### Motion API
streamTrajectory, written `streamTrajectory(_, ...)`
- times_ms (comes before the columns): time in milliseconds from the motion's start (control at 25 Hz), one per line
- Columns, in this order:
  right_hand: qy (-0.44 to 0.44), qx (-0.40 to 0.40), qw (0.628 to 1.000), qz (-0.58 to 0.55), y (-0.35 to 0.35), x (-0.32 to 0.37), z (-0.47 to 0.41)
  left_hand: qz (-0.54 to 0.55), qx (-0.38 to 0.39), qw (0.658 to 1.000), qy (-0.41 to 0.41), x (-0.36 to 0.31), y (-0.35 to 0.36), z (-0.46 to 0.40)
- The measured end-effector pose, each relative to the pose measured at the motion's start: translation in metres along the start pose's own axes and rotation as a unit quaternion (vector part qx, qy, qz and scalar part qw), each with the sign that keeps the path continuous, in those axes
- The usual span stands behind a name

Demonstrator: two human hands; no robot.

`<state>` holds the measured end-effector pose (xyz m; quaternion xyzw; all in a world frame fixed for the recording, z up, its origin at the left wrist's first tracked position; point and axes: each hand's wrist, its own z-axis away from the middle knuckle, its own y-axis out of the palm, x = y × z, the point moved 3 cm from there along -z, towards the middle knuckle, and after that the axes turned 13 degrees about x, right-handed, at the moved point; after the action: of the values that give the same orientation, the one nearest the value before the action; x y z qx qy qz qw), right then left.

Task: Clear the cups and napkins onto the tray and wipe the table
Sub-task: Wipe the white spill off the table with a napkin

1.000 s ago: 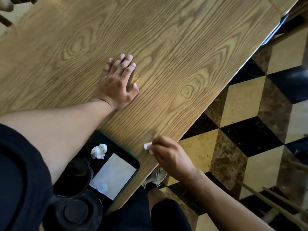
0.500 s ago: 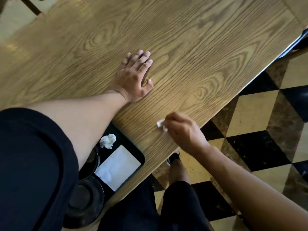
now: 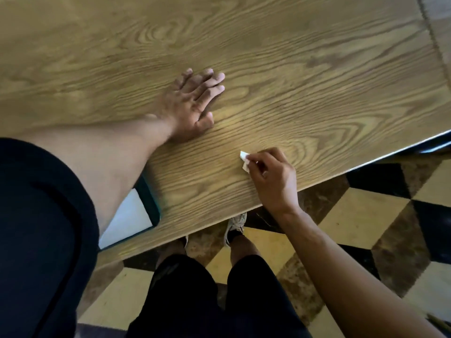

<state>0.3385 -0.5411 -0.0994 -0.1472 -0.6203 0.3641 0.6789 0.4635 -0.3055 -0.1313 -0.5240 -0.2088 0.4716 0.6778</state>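
My left hand (image 3: pixel 192 106) lies flat, palm down, on the wooden table (image 3: pixel 292 69), fingers spread, holding nothing. My right hand (image 3: pixel 273 176) is pinched on a small white napkin piece (image 3: pixel 244 160) pressed against the tabletop near its front edge. At the lower left, a corner of the dark green tray (image 3: pixel 151 203) shows beside my left forearm, with a flat white napkin (image 3: pixel 129 220) lying in it. My arm and dark sleeve hide the rest of the tray and the cups.
The table's front edge runs diagonally from lower left to right, over a checkered black, cream and brown floor (image 3: pixel 366 215). My legs and shoes (image 3: pixel 235 225) stand just under that edge. A seam of another tabletop (image 3: pixel 436 32) shows at the top right.
My right hand has slid the napkin piece farther onto the table, away from the edge. The view shifted, so the cups and crumpled napkin on the tray are hidden now.
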Motion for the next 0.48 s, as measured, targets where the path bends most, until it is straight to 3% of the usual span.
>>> streamTrajectory(120, -0.009, 0.001, 1.0, -0.009, -0.003, -0.009, 0.018, 0.098, -0.062, 0.978, -0.174, -0.047, 0.014, 0.005)
streamTrajectory(200, 0.01, -0.004, 1.0, -0.023, -0.007, -0.021, 0.036, 0.126, -0.091, 0.959, -0.235, -0.08, 0.024, 0.007)
streamTrajectory(480, 0.062, -0.018, 0.998, -0.021, -0.013, -0.031, 0.075, 0.162, -0.109, 0.948, -0.252, -0.124, 0.069, 0.08)
